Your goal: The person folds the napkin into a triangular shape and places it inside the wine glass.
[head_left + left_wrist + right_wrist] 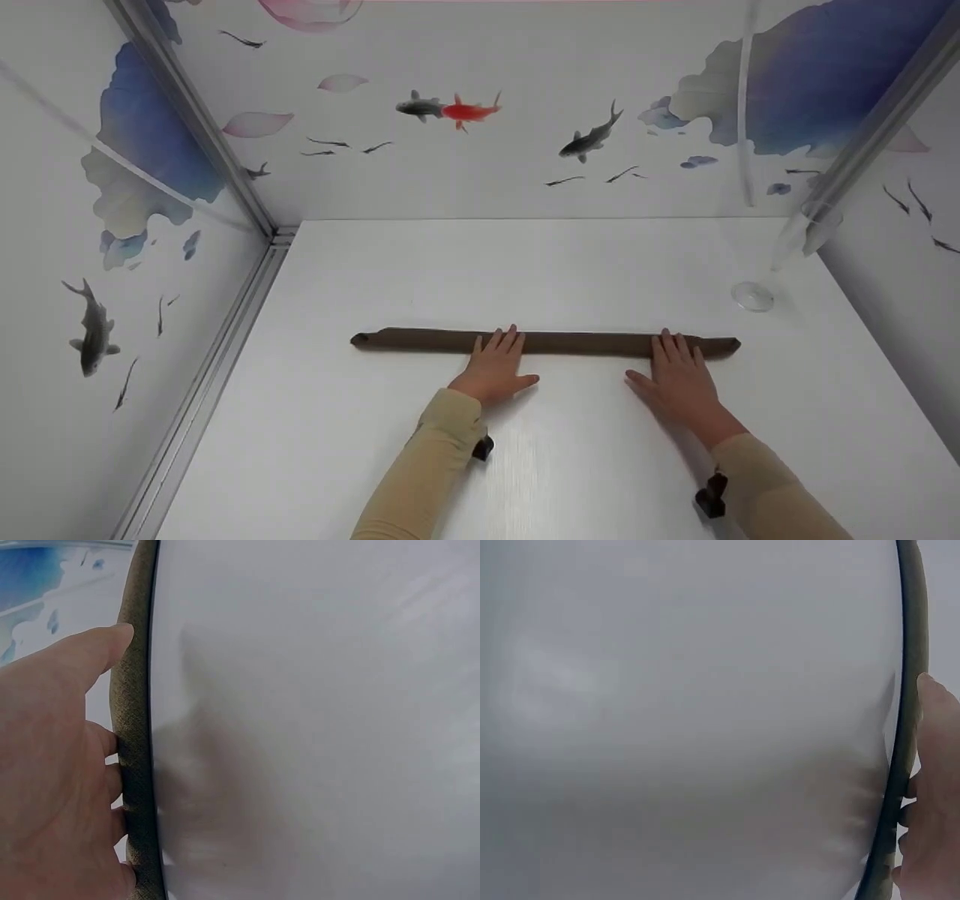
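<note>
A long, narrow roll of dark brown woven cloth (585, 343) lies crosswise on the white table in the head view, its two ends tapering. My left hand (495, 373) rests on it left of the middle, fingers straight and spread over the roll, thumb out to the side. Toward the roll's right end, my right hand (681, 381) lies across it in the same way, fingers extended. In the left wrist view the fingertips touch the cloth (135, 690). The right wrist view shows the fingers along the edge of the roll (913, 630).
A clear stemmed glass (752, 297) stands at the back right of the white table (510, 270). White panels (510, 180) printed with fish and petals wall in the back and sides. Metal rails (225, 360) run along the left edge.
</note>
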Demonstrator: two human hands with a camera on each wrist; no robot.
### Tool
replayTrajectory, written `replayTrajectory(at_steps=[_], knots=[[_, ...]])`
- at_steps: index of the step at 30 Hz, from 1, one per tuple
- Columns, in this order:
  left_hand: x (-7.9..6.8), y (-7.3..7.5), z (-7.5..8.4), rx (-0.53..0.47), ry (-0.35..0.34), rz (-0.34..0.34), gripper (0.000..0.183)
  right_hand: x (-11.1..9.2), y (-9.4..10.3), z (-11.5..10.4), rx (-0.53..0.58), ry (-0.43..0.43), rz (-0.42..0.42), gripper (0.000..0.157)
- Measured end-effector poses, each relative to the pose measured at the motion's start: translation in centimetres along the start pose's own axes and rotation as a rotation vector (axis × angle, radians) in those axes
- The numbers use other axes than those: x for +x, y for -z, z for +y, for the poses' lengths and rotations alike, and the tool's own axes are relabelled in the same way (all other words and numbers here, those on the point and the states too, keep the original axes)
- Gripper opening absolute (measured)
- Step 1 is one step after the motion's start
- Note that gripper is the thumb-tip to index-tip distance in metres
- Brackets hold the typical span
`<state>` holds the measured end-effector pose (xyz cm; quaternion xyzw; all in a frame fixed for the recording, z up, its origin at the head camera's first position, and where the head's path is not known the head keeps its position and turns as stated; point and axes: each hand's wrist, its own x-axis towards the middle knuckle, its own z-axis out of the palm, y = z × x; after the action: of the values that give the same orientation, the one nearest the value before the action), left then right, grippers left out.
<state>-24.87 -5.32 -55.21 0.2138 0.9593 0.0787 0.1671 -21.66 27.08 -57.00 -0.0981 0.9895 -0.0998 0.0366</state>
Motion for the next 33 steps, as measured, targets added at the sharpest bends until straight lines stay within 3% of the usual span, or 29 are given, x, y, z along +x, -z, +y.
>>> replayTrajectory(at_steps=[19,27,33], knots=[[0.0,-0.3,0.0,0.053,-0.002,0.022,0.089,3.8,-1.5,-10.0,-0.013,0.117,-0.072,0.086],[-0.3,0.0,-0.1,0.036,-0.008,0.019,0.086,4.0,-1.8,-12.4,0.024,0.233,-0.067,0.084],[-0.3,-0.2,-0.1,0.053,-0.009,0.024,0.086,4.2,-2.3,-12.6,-0.005,0.290,-0.101,0.082]])
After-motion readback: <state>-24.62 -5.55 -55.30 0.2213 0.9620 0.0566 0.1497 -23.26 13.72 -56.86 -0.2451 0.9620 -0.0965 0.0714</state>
